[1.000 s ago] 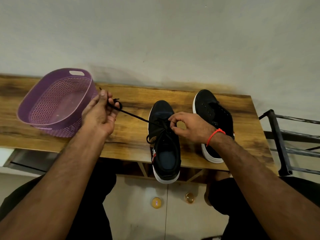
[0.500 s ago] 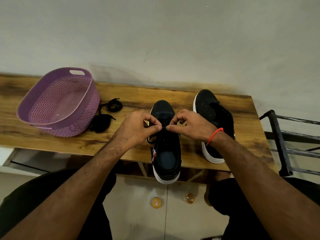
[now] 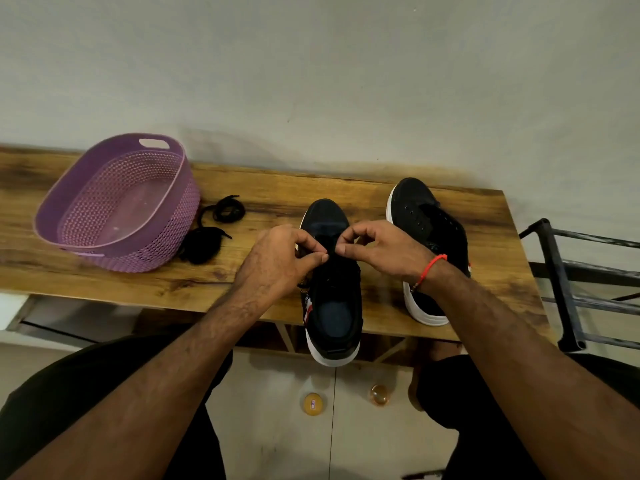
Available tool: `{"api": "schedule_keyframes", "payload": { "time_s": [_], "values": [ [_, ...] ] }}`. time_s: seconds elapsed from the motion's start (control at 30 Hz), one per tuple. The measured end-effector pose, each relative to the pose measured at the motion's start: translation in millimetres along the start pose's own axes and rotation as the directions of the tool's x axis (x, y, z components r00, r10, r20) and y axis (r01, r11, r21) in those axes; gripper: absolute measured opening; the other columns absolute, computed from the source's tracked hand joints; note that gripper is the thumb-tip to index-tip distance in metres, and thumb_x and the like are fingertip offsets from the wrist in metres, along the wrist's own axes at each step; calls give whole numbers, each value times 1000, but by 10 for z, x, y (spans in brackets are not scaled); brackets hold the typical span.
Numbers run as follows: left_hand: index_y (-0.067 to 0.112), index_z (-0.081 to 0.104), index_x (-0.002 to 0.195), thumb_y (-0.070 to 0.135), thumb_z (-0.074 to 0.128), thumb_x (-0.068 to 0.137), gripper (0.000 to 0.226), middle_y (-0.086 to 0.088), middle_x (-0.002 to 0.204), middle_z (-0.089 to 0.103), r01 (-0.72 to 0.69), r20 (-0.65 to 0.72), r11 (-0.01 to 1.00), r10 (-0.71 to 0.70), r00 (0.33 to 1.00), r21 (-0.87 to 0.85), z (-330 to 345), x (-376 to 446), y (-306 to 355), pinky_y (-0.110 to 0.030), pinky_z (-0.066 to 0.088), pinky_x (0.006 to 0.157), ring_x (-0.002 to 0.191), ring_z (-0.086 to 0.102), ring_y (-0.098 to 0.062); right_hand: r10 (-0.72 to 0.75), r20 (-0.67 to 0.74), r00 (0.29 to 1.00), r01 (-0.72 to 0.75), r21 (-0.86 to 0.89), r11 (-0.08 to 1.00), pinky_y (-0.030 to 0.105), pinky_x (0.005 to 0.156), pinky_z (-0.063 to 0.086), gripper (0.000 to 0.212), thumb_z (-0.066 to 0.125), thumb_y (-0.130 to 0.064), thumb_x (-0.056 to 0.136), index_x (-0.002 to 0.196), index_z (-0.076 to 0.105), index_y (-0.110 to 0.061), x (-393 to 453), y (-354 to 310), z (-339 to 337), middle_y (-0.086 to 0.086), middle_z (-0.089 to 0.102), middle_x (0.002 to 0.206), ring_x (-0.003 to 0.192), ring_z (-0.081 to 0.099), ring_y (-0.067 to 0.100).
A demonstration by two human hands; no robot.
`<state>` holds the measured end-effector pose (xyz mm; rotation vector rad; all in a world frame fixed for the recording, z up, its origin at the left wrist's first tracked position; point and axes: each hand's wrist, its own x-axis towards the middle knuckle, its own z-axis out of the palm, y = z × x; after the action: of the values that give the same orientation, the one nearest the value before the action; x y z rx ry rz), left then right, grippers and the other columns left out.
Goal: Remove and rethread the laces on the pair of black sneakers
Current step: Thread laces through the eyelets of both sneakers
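My left hand (image 3: pixel 277 261) and right hand (image 3: pixel 381 251) pinch together over the near sneaker (image 3: pixel 334 306). What they pinch, I cannot tell. I should work slowly, eyelet by eyelet.

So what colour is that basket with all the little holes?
Purple; the basket shows best in the head view.

Home interior, likely entry or living area: plain plastered wall (image 3: pixel 311 64), wood-grain counter (image 3: pixel 104 271) against it, purple plastic basket (image 3: pixel 114 206), black metal rack (image 3: pixel 568 289), tiled floor (image 3: pixel 277 427) with small jars.
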<state>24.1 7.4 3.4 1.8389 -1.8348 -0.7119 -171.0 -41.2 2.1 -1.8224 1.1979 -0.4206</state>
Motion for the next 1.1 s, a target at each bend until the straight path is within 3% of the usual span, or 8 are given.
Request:
{"api": "schedule_keyframes", "payload": {
  "time_s": [0.1, 0.27, 0.5, 0.63, 0.83, 0.93, 1.03, 1.1],
  "values": [
    [33, 76, 89, 37, 79, 83, 8, 19, 86, 59, -8, -2, 1000, 8, 1000, -16, -1, 12, -28, -11, 33, 55, 69, 50, 2, 13, -24, 1000, -14, -56, 998, 27, 80, 53, 4, 68, -23, 93, 96, 71, -21, 27, 37, 17, -9, 67, 94, 86, 62, 10],
    [36, 74, 88, 38, 79, 82, 8, 18, 85, 63, -32, -15, 999, 32, 999, -33, 38, 9, -57, -10, 34, 55, 66, 53, 3, 7, 1, 1000, -7, -89, 996, 16, 73, 52, 10, 69, -25, 92, 101, 74, -21, 23, 47, 12, -13, 68, 94, 80, 62, 4],
    [37, 64, 82, 35, 85, 77, 22, 13, 76, 68, -28, -16, 987, 26, 1000, -156, 85, 25, -70, -20, 47, 58, 64, 59, 7, 31, 14, 999, -32, 94, 995, 16, 77, 55, 13, 67, -18, 94, 104, 75, -17, 18, 56, 64, -4, 72, 97, 85, 66, 2],
    [37, 61, 87, 36, 83, 79, 24, 14, 78, 68, -37, 44, 990, 43, 998, -138, 50, 51, -96, -18, 45, 60, 65, 59, 9, 34, -21, 999, -34, 2, 999, 11, 68, 49, 6, 69, -21, 92, 95, 74, -23, 20, 33, 52, -12, 69, 89, 72, 60, -4],
    [34, 58, 109, 31, 77, 87, 29, 12, 80, 71, -35, 231, 996, 52, 972, -77, -111, 92, -179, -30, 52, 81, 81, 66, 1, 48, -124, 991, -74, -211, 975, 19, 79, 44, 5, 68, -19, 93, 93, 72, -21, 14, 44, -50, -11, 60, 96, 85, 53, 3],
    [41, 59, 112, 34, 76, 88, 30, 13, 84, 70, -26, 231, 999, 30, 972, -21, -156, 114, -248, -45, 53, 91, 90, 66, -4, 61, -184, 981, -108, -257, 960, 24, 84, 43, 6, 67, -18, 94, 94, 72, -16, 1, 51, -127, -6, 59, 98, 93, 53, 7],
    [42, 62, 107, 30, 76, 88, 26, 13, 88, 68, -27, 221, 1000, 30, 975, -16, -202, 116, -228, -47, 53, 92, 92, 65, -5, 56, -222, 973, -120, -287, 950, 21, 84, 40, 9, 65, -15, 95, 98, 72, -11, -2, 67, -162, -15, 53, 87, 90, 50, 3],
    [43, 62, 103, 28, 77, 87, 27, 14, 87, 66, -17, 200, 1000, 18, 980, -9, -223, 115, -222, -45, 54, 92, 90, 64, -4, 53, -255, 965, -135, -315, 939, 20, 84, 36, 8, 63, -14, 96, 98, 71, -12, 18, 98, -157, -9, 54, 95, 97, 49, 6]
  ]
}}
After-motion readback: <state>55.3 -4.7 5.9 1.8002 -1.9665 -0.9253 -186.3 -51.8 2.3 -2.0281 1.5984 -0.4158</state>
